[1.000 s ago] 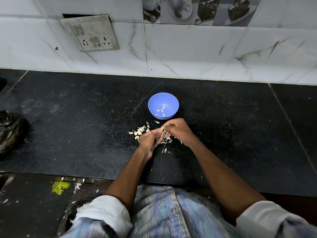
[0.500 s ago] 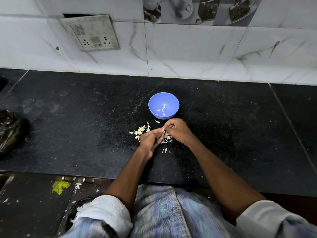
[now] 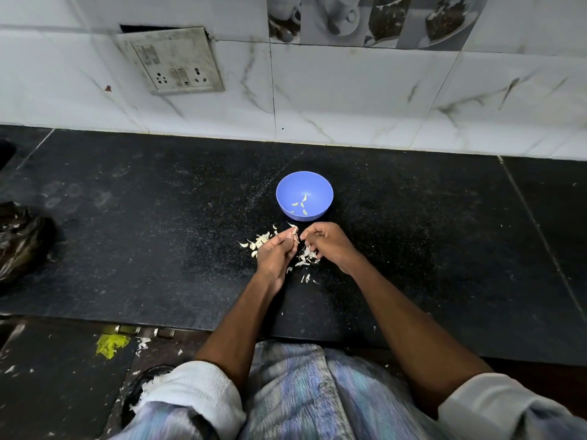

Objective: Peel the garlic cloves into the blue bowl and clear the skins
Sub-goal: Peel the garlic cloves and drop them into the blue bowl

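Observation:
A blue bowl (image 3: 287,188) stands on the black counter and holds several peeled garlic cloves (image 3: 301,205). Just in front of it, my left hand (image 3: 275,254) pinches a small garlic clove (image 3: 295,231) between thumb and fingertips. My right hand (image 3: 328,242) is close beside it with curled fingers; whether they hold a scrap of skin is hidden. Unpeeled cloves (image 3: 259,241) lie in a small heap left of my left hand. Loose skins (image 3: 306,258) are scattered on the counter between and below my hands.
The black counter (image 3: 143,233) runs back to a white tiled wall with a switch plate (image 3: 173,60). A dark plastic bag (image 3: 22,242) lies at the counter's left edge. Scraps, one of them yellow (image 3: 109,344), lie on the floor below.
My hands have parted slightly; the right hand has drawn a little to the right, away from the clove in my left fingertips. The bowl and the heaps have not moved.

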Demonstrator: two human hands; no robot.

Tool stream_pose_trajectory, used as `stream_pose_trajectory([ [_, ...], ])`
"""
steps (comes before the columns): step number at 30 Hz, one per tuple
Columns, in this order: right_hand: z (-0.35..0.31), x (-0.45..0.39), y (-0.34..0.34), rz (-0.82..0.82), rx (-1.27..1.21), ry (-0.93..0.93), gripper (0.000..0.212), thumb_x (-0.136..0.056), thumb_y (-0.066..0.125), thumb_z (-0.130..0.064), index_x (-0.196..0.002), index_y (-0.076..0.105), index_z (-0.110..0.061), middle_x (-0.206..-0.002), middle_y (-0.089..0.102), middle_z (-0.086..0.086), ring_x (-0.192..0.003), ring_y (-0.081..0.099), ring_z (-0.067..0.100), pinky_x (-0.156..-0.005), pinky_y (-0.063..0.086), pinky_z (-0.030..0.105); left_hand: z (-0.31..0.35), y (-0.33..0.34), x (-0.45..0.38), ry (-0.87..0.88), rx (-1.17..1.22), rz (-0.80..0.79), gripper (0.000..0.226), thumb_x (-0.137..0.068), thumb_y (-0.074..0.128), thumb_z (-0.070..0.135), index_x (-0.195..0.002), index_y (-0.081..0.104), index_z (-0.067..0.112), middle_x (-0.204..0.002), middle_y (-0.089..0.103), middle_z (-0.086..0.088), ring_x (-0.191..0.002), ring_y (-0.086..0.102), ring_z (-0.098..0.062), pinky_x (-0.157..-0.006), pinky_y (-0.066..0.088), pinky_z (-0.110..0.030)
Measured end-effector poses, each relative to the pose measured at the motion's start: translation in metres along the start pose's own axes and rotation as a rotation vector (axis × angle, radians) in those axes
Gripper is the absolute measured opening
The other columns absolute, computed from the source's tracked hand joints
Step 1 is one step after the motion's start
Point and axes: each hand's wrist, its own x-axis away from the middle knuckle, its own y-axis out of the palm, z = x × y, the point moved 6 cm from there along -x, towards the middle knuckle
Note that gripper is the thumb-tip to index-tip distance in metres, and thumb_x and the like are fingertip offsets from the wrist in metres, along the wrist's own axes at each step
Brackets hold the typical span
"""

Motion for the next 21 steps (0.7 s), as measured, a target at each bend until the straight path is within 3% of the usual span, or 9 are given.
stream_pose_trajectory([
  [4, -0.003, -0.002, -0.009, 0.111, 0.028, -0.064, 0.004, -0.087, 0.077, -0.011, -0.085, 0.077, -0.015, -0.073, 0.072, 0.0, -0.062, 0.061, 0.006, -0.06, 0.05, 0.022, -0.002, -0.003, 0.001, -0.011, -0.054, 0.021, 0.021, -0.104, 0.054, -0.005, -0.106, 0.073, 0.004, -0.078, 0.072, 0.001, -0.062, 0.061, -0.001, -0.065, 0.055, -0.011],
  [5, -0.004, -0.002, -0.011, 0.123, 0.034, -0.081, 0.012, -0.081, 0.082, -0.008, -0.088, 0.076, -0.017, -0.076, 0.073, 0.002, -0.063, 0.062, 0.005, -0.062, 0.051, 0.022, -0.002, -0.004, 0.0, -0.005, -0.073, 0.028, 0.02, -0.104, 0.055, -0.004, -0.103, 0.073, 0.004, -0.078, 0.07, 0.0, -0.061, 0.06, -0.001, -0.064, 0.055, -0.011],
  [8, -0.009, 0.0, -0.01, 0.073, -0.007, -0.131, 0.021, -0.083, 0.077, -0.001, -0.098, 0.078, -0.016, -0.078, 0.074, 0.002, -0.063, 0.061, 0.002, -0.061, 0.048, 0.018, -0.003, -0.005, 0.0, 0.014, -0.133, 0.031, 0.022, -0.104, 0.056, -0.003, -0.096, 0.073, 0.007, -0.075, 0.069, 0.001, -0.061, 0.058, -0.002, -0.064, 0.054, -0.011],
  [11, -0.014, 0.003, -0.006, 0.017, -0.015, -0.177, 0.014, -0.089, 0.074, 0.001, -0.101, 0.079, -0.004, -0.064, 0.069, -0.013, -0.054, 0.055, -0.002, -0.056, 0.044, 0.012, -0.003, -0.004, 0.001, 0.02, -0.159, 0.023, 0.022, -0.104, 0.056, -0.004, -0.094, 0.073, 0.007, -0.072, 0.072, 0.003, -0.064, 0.059, -0.004, -0.065, 0.055, -0.013],
  [15, -0.012, 0.002, -0.007, 0.068, 0.025, -0.186, 0.007, -0.087, 0.078, -0.003, -0.092, 0.08, -0.007, -0.07, 0.073, -0.006, -0.057, 0.06, -0.002, -0.057, 0.046, 0.012, -0.004, -0.005, 0.002, 0.029, -0.209, 0.028, 0.015, -0.102, 0.062, -0.001, -0.097, 0.075, 0.006, -0.074, 0.072, 0.002, -0.067, 0.059, -0.007, -0.066, 0.055, -0.014],
  [21, -0.008, -0.003, -0.012, 0.157, 0.158, -0.159, 0.009, -0.083, 0.079, -0.006, -0.086, 0.081, -0.014, -0.074, 0.077, -0.005, -0.067, 0.069, 0.004, -0.07, 0.057, 0.023, 0.012, -0.003, 0.003, 0.403, -0.62, -0.019, 0.007, -0.093, 0.078, 0.012, -0.099, 0.082, 0.015, -0.082, 0.078, 0.003, -0.07, 0.065, -0.009, -0.068, 0.053, -0.023],
])
